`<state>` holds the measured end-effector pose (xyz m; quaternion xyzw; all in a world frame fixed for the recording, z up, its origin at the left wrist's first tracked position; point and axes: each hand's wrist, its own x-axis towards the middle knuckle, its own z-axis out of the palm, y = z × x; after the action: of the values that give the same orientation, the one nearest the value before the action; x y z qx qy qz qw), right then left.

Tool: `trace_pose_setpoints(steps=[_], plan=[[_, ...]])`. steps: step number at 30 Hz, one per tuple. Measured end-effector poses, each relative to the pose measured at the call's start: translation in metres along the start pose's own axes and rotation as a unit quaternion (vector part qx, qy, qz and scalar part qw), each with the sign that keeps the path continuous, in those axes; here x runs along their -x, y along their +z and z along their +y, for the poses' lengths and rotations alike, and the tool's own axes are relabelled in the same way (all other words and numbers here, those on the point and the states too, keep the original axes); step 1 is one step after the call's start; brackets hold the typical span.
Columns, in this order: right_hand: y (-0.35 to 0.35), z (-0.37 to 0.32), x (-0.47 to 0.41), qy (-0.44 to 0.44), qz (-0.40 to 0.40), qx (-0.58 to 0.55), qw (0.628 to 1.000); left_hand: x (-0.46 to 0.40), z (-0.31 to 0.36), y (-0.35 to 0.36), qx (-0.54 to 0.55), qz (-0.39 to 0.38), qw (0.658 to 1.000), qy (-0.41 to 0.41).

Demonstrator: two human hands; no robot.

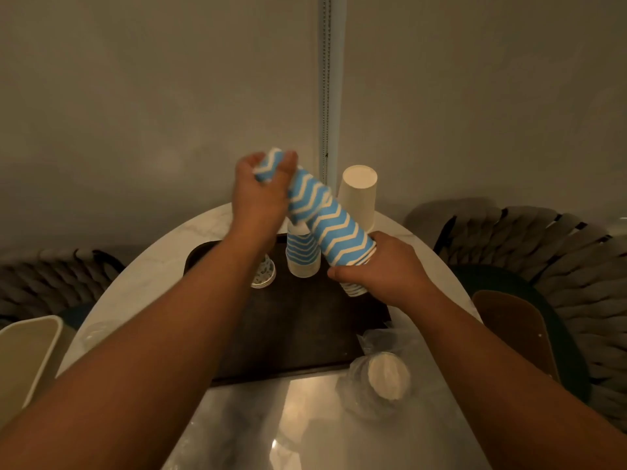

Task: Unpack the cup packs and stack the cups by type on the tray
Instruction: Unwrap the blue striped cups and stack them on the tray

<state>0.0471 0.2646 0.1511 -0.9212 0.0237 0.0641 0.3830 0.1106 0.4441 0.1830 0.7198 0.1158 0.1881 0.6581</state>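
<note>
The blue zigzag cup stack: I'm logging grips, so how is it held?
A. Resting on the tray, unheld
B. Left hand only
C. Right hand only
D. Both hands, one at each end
D: the left hand grips the stack at its top end, the right hand its lower end.

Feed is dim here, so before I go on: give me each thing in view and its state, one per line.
Left hand: grips the top end of the held stack.
Right hand: grips its bottom end.
Held blue zigzag cup stack: tilted, above the tray.
Short blue zigzag stack: upside down on the tray.
Plain cream cup stack: upside down, at the tray's far edge.
Wrapped cup pack: in plastic, lying on the table.
Tray: flat on the table.
</note>
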Motion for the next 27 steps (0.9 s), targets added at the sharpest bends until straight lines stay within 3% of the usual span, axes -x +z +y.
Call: trace_pose_setpoints(steps=[2,8,14,20,23,25,27], plan=[[-0.002,0.008,-0.002,0.016,0.01,-0.026,0.999,-0.02,0.001,-0.007,-0.05,0.005,0.998,0.043],[-0.004,0.021,-0.01,0.026,0.031,-0.068,0.997,-0.031,-0.047,0.001,-0.282,-0.134,0.944,0.106],[-0.003,0.031,-0.014,0.019,0.028,-0.066,0.997,-0.019,-0.089,0.013,-0.379,-0.201,0.9,0.076],[-0.003,0.034,-0.014,0.021,0.021,-0.075,0.997,-0.015,-0.109,0.017,-0.384,-0.226,0.894,0.039],[-0.002,0.034,-0.014,0.037,0.004,-0.103,0.994,-0.018,-0.097,0.015,-0.425,-0.234,0.873,0.038],[-0.003,0.034,-0.014,0.048,-0.008,-0.135,0.99,-0.015,-0.077,0.014,-0.385,-0.176,0.903,0.077],[-0.004,0.032,-0.012,0.046,-0.024,-0.168,0.984,-0.004,-0.053,0.014,-0.241,-0.117,0.96,0.084]])
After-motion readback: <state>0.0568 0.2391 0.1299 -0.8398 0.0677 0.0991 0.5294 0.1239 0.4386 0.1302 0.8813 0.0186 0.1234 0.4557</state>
